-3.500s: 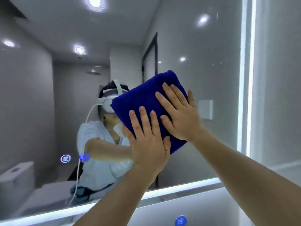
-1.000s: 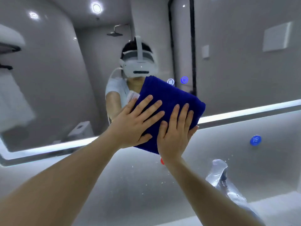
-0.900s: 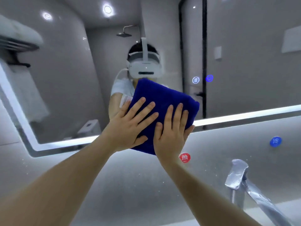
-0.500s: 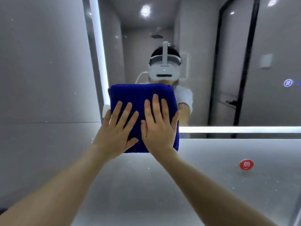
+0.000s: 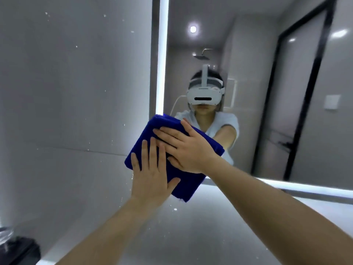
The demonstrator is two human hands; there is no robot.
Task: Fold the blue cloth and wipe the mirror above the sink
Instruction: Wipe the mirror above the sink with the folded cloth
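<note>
The folded blue cloth (image 5: 147, 129) lies flat against the lower left corner of the mirror (image 5: 252, 77), tilted, with its lower part over the grey wall below the glass. My left hand (image 5: 152, 176) presses on its lower left part, fingers spread and pointing up. Higher up, my right hand (image 5: 188, 148) presses on the cloth, fingers spread toward the upper left, partly overlapping the left hand's fingertips. The mirror shows a person in a white headset reaching toward the cloth.
A lit strip runs up the mirror's left edge (image 5: 162, 54) and along its bottom edge (image 5: 309, 188). A grey tiled wall (image 5: 76, 92) with water specks fills the left. A dark object (image 5: 21, 251) sits at the bottom left corner.
Both hands slid the cloth leftward along the mirror's lower edge to its left corner. The cloth has since tilted, and my right hand now sits above my left.
</note>
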